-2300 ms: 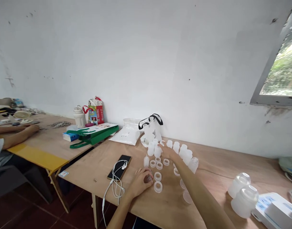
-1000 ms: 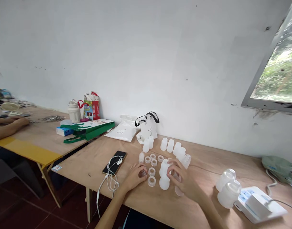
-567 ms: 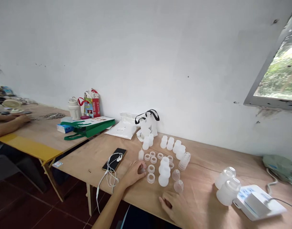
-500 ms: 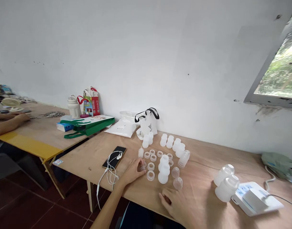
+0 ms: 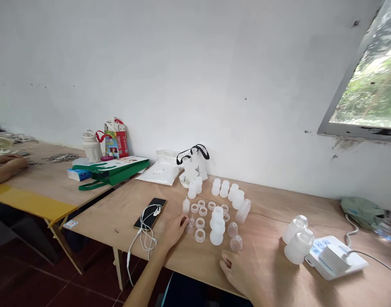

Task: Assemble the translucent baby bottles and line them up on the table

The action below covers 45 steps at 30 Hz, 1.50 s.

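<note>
From my remote seat I'm looking down at a plywood table with translucent plastic parts spread across its middle. The left hand lies open on the wood, gripping nothing I can see, its fingertips just beside a small clear piece. The right hand rests near the table's front edge, fingers loosely curled and empty, just below two clear domes. Between the hands stands a stacked pair of bottle parts, with flat rings on its left and a row of upright collars behind it, next to a nested stack of cups. All of this looks light and thin-walled, so I'd expect it to skid or tip under a clumsy touch. The domes look ready to rock, so I'd pinch them at the rim. I'd lift the rings by their edges and take the stacked pair low around its body, with a gentle squeeze, since the smooth walls may slip. Left of the parts lies a phone under white earphones. Two larger bottles stand at the right, and a co-worker's hand rests on the next table.
</note>
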### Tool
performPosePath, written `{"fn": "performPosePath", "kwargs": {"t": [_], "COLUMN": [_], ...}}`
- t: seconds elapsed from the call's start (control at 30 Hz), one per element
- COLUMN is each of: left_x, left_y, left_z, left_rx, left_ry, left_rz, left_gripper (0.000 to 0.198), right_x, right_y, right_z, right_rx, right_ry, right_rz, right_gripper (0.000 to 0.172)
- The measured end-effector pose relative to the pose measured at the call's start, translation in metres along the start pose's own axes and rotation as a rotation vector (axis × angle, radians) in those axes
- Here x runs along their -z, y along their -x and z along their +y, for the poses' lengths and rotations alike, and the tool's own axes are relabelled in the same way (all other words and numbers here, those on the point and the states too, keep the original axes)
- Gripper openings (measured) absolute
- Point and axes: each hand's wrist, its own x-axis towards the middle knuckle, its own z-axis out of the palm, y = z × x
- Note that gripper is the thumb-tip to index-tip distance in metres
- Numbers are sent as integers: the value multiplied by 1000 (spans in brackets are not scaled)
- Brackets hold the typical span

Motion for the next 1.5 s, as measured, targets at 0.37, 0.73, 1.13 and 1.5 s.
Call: {"fn": "performPosePath", "kwargs": {"t": [0.37, 0.73, 1.13, 1.5], "left_x": [2, -1, -5, -2], "left_y": [1, -1, -2, 2], "left_z": [3, -2, -8, -1], "left_rx": [-36, -50, -47, -81], "left_ry": [-91, -128, -128, 3], "left_rz": [1, -2, 5, -1], "left_gripper": [21, 20, 25, 47], "right_x": [7, 7, 2, 5], "right_y": [-6, -6, -6, -5], "right_z": [-13, -14, -12, -14], "right_rx": [-12, 2, 17, 74], "right_ry": [72, 68, 82, 92], "right_rz": [-142, -135, -89, 16], "right_gripper": [26, 27, 29, 31]}}
